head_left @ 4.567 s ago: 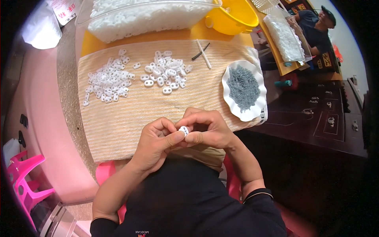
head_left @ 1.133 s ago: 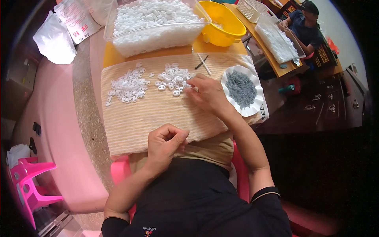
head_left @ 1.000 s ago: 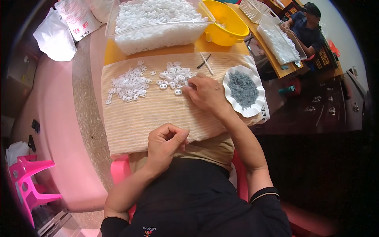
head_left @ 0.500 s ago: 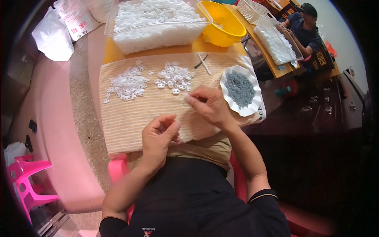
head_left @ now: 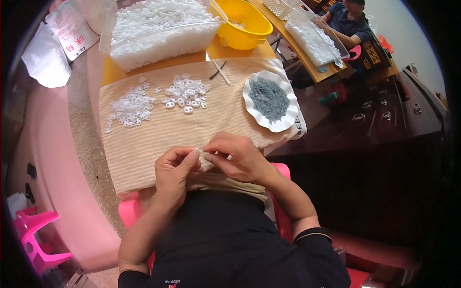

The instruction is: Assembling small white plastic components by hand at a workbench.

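My left hand and my right hand meet low over the near edge of the cloth, fingertips almost touching. Pinched in my right fingertips is a small white plastic piece, mostly covered by the fingers. My left thumb and fingers are closed at its other side; what they hold is hidden. Beyond them lie a heap of rounded white two-hole pieces and, to its left, a heap of flatter white pieces. Fine grey bits fill a white fluted dish at the right.
A striped cloth covers the table. Across each other lie a white stick and a dark stick. Behind stand a clear bin of white pieces and a yellow tub. Another person works at a far-right table.
My right hand has come back from the rounded heap toward my body and met my left hand. The view has shifted, so the table sits further left.
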A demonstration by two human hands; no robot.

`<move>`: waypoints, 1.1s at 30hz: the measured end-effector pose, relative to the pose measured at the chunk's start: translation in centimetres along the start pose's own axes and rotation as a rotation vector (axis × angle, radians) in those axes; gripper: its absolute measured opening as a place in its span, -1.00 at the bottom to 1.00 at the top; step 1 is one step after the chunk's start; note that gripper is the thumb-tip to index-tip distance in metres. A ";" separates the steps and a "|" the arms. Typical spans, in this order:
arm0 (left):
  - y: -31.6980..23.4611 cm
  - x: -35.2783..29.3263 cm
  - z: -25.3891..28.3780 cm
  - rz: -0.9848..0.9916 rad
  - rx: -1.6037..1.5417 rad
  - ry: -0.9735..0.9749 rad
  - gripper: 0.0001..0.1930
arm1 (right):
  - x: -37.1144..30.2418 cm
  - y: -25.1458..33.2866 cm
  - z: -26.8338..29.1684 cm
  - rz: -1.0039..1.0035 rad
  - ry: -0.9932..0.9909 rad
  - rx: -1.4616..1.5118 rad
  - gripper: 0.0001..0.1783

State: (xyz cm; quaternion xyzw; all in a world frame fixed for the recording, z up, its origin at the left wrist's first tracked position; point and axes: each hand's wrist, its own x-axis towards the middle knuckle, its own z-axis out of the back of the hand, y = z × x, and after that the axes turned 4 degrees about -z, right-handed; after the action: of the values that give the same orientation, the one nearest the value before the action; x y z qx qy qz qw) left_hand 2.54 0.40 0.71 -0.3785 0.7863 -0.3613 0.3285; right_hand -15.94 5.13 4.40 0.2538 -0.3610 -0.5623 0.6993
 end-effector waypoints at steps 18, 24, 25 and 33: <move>0.1 -0.1 -0.4 0.094 -0.029 -0.019 -0.87 | -6.7 -5.8 6.7 -0.300 -0.369 -0.812 -0.74; 0.2 -0.1 -0.3 0.093 -0.047 -0.021 -0.87 | -6.7 -6.3 6.3 -0.256 -0.399 -0.756 -0.78; 0.2 -0.1 -0.3 0.088 -0.047 -0.018 -0.87 | -6.8 -6.5 6.3 -0.246 -0.411 -0.733 -0.78; 0.2 -0.1 -0.3 0.092 -0.041 -0.008 -0.89 | -6.6 -7.1 6.0 -0.221 -0.447 -0.654 -0.78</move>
State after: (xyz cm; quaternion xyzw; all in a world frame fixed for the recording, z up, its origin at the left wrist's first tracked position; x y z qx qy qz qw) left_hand 2.26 0.64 0.76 -0.3500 0.8088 -0.3279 0.3403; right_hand -25.73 10.16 1.21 -0.0729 -0.2768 -0.7606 0.5828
